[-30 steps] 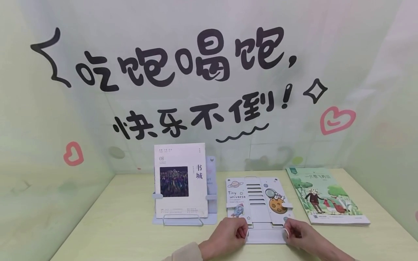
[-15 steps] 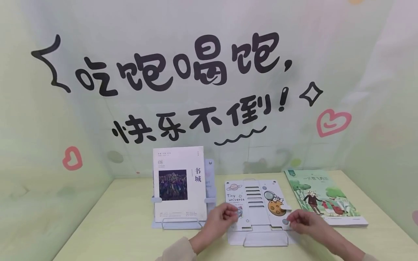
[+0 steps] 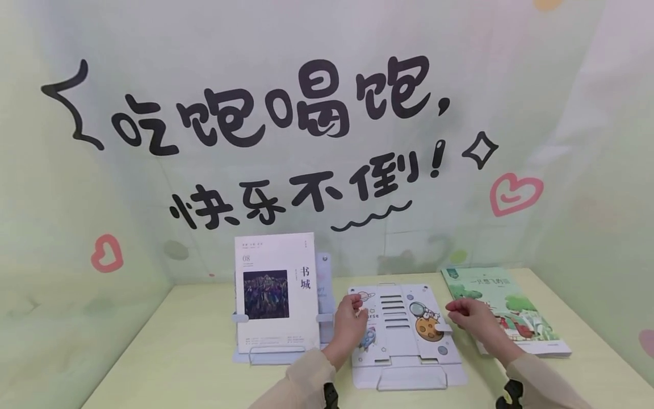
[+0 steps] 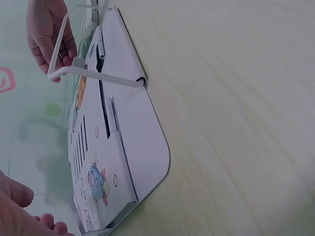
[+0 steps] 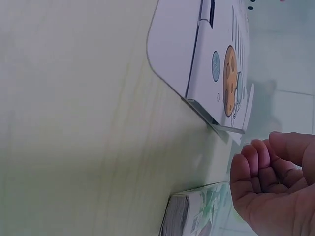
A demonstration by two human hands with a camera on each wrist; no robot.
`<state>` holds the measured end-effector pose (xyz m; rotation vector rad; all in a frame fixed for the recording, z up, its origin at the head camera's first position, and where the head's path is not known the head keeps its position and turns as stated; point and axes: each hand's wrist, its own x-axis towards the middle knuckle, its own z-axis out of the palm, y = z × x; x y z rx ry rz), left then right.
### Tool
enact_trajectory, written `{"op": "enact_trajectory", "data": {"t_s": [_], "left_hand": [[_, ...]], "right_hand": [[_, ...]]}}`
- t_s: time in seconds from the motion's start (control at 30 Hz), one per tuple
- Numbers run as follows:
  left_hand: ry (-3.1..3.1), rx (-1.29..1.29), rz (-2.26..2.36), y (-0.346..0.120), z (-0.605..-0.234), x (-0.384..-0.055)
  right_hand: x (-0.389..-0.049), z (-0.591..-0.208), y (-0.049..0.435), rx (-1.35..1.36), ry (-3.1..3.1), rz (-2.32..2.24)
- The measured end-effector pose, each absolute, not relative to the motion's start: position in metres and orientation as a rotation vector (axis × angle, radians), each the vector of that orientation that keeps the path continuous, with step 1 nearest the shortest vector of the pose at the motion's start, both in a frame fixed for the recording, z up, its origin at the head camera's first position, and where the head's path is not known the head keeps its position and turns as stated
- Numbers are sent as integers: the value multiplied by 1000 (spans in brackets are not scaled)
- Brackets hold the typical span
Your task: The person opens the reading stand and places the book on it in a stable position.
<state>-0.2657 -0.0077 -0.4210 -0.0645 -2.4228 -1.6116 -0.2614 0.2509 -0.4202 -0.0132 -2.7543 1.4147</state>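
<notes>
A white folding book stand (image 3: pixel 398 346) with space pictures lies low on the table, its wire front rest (image 3: pixel 411 378) toward me. Over the stand's left part is my left hand (image 3: pixel 349 326), fingers loosely bent with nothing seen in them; it covers some of the printed words. Whether it touches the left edge, I cannot tell. To the right of the stand, my right hand (image 3: pixel 475 321) hovers above the green picture book (image 3: pixel 511 307). The right wrist view shows the curled fingers (image 5: pixel 241 174) apart from the stand's side tab, holding nothing.
A white book (image 3: pixel 296 255) leans upright on a pale blue stand (image 3: pixel 325 295) at the left. Behind the table (image 3: pixel 168 352) hangs a printed backdrop (image 3: pixel 327 45), with side panels at left and right.
Both hands have left the wire rest at the stand's front and moved back along its sides. The wire rest stays raised at the front. The view has shifted slightly.
</notes>
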Motion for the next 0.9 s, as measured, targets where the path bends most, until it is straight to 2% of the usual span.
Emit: {"op": "enact_trajectory", "data": {"t_s": [0.33,0.9], "left_hand": [[-2584,311,-1430,2,-428,-279],[-2618,395,-1588,-2,-430,-284]], "right_hand": [[-276,-431,248,-94,-2822,1371],[-283,-437,246,-178,-2835,1500]]}}
